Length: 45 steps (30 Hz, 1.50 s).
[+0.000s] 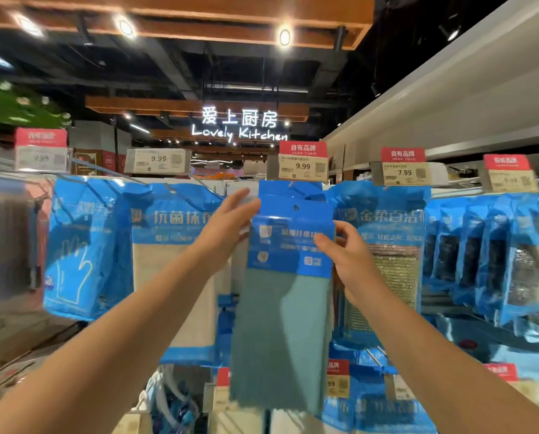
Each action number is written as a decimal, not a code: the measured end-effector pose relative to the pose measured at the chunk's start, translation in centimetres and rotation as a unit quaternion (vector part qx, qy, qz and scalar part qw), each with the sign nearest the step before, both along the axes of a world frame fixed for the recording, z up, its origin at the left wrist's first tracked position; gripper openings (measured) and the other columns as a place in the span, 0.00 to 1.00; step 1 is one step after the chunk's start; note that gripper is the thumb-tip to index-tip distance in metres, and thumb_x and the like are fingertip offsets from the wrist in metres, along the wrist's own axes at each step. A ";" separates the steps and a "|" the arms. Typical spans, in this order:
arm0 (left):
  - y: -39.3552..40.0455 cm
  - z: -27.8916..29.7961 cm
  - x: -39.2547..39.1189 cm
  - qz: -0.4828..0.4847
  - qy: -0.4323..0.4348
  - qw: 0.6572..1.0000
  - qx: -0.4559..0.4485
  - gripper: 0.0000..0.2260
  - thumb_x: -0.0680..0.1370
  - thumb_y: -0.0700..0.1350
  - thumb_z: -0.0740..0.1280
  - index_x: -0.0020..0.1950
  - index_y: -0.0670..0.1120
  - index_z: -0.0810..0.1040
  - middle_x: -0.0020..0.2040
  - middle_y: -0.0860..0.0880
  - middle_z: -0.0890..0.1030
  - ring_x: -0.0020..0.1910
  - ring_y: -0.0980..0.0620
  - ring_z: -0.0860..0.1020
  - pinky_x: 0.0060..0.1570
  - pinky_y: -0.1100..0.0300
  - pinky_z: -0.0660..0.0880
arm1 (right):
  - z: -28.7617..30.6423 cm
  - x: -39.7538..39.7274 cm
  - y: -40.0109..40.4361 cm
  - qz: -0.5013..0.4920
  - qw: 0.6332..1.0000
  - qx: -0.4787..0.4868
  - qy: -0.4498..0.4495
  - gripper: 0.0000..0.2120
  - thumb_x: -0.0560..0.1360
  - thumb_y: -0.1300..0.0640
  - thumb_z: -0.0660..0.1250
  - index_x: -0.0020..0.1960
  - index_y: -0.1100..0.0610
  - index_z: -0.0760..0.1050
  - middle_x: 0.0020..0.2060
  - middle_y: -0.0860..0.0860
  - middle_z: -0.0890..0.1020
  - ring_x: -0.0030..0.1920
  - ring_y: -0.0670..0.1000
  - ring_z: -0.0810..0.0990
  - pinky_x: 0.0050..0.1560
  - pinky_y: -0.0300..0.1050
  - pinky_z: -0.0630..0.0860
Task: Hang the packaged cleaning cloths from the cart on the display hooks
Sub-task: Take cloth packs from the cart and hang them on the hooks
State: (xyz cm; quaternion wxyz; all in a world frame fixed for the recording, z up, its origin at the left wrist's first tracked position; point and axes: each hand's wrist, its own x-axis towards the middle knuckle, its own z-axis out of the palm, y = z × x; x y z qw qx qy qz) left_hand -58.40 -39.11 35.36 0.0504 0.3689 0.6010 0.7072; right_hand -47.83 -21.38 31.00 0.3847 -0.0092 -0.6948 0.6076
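Single head view, close to display rack [450, 191], facing forward, tilted slightly up toward ceiling [199, 57].

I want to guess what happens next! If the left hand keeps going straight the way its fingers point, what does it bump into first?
Probably the blue top flap of the green cloth pack. The left hand points up and rightward, fingertips already at that flap's left edge. Depth is hard to judge, so it could slip behind instead.
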 end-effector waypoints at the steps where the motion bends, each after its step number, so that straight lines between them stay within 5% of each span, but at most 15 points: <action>1: 0.2 1.4 -0.1 0.011 0.013 1.000 0.007 0.23 0.77 0.50 0.67 0.71 0.55 0.66 0.64 0.50 0.76 0.61 0.50 0.77 0.62 0.52 0.73 | 0.0 0.0 0.5 0.000 1.000 0.007 -0.001 0.12 0.75 0.56 0.70 0.57 0.49 0.74 0.55 0.52 0.81 0.58 0.55 0.80 0.60 0.60 0.76; 5: 1.4 5.9 1.0 0.026 0.040 0.999 0.007 0.27 0.78 0.50 0.67 0.74 0.53 0.61 0.64 0.50 0.75 0.61 0.51 0.76 0.58 0.53 0.73 | 0.8 -0.3 1.2 -0.017 0.999 0.040 0.014 0.19 0.76 0.55 0.69 0.65 0.51 0.71 0.58 0.49 0.80 0.60 0.50 0.79 0.61 0.58 0.76; 12: 2.4 8.0 0.9 0.110 0.113 0.987 -0.020 0.18 0.77 0.50 0.67 0.67 0.51 0.74 0.56 0.52 0.80 0.55 0.54 0.79 0.55 0.58 0.74 | 3.2 -1.6 1.1 -0.014 0.997 0.003 0.075 0.13 0.78 0.57 0.67 0.61 0.51 0.74 0.49 0.44 0.83 0.47 0.41 0.83 0.52 0.46 0.80; 18: 2.4 8.1 1.1 0.137 0.160 0.977 -0.041 0.12 0.78 0.49 0.65 0.61 0.52 0.76 0.51 0.55 0.80 0.53 0.57 0.78 0.48 0.63 0.72 | 4.7 -3.4 1.4 -0.041 0.998 0.017 0.041 0.14 0.77 0.51 0.67 0.62 0.51 0.73 0.54 0.48 0.81 0.51 0.47 0.82 0.51 0.50 0.81; 21: 2.3 7.6 0.8 0.134 0.165 0.976 -0.053 0.15 0.78 0.50 0.66 0.64 0.52 0.75 0.56 0.55 0.80 0.55 0.58 0.77 0.53 0.62 0.71 | 4.7 -3.4 1.7 -0.034 0.999 0.011 0.034 0.11 0.78 0.50 0.66 0.57 0.49 0.68 0.48 0.42 0.77 0.47 0.42 0.79 0.44 0.41 0.78; 25: 2.1 7.1 1.0 0.113 0.150 0.980 -0.058 0.10 0.78 0.48 0.65 0.60 0.53 0.77 0.49 0.59 0.80 0.49 0.64 0.77 0.46 0.66 0.70 | 4.1 -3.7 1.9 -0.047 0.999 0.009 0.009 0.15 0.77 0.49 0.67 0.61 0.51 0.71 0.52 0.48 0.81 0.49 0.47 0.82 0.49 0.48 0.81; 29: 1.6 6.2 1.7 0.099 0.157 0.980 -0.071 0.10 0.79 0.47 0.64 0.59 0.55 0.77 0.52 0.57 0.80 0.52 0.61 0.77 0.48 0.64 0.71 | 4.4 -4.8 2.1 -0.069 0.997 0.011 0.006 0.13 0.78 0.50 0.66 0.59 0.50 0.68 0.47 0.44 0.77 0.42 0.40 0.78 0.35 0.33 0.73; 32: 1.3 4.9 2.4 0.081 0.169 0.976 -0.115 0.13 0.79 0.47 0.64 0.63 0.57 0.74 0.55 0.56 0.79 0.51 0.63 0.76 0.47 0.67 0.69 | 4.2 -5.8 2.1 -0.070 0.997 0.027 -0.007 0.14 0.78 0.51 0.66 0.60 0.53 0.68 0.49 0.49 0.79 0.44 0.45 0.80 0.40 0.38 0.75; 38: 0.4 -0.1 3.1 0.054 0.111 0.985 -0.123 0.25 0.79 0.49 0.65 0.73 0.61 0.60 0.67 0.56 0.72 0.61 0.58 0.74 0.59 0.59 0.66 | 0.3 -5.4 2.1 -0.069 0.997 0.001 -0.025 0.25 0.76 0.48 0.68 0.69 0.55 0.65 0.47 0.46 0.77 0.43 0.45 0.78 0.43 0.43 0.73; 41: 0.9 -4.9 3.3 0.030 0.023 0.996 -0.080 0.22 0.77 0.50 0.66 0.70 0.60 0.65 0.62 0.53 0.78 0.58 0.55 0.78 0.61 0.54 0.71 | -3.1 -3.5 1.7 -0.069 0.997 -0.015 -0.036 0.27 0.77 0.48 0.67 0.72 0.54 0.63 0.51 0.47 0.78 0.43 0.44 0.78 0.41 0.41 0.72; 45: 3.7 -10.3 4.9 -0.038 -0.123 0.991 -0.036 0.11 0.81 0.43 0.59 0.63 0.51 0.71 0.49 0.50 0.83 0.50 0.50 0.80 0.49 0.56 0.73 | -9.2 0.2 1.2 -0.092 0.993 -0.046 -0.051 0.21 0.76 0.58 0.69 0.67 0.55 0.68 0.57 0.51 0.77 0.47 0.41 0.76 0.47 0.37 0.72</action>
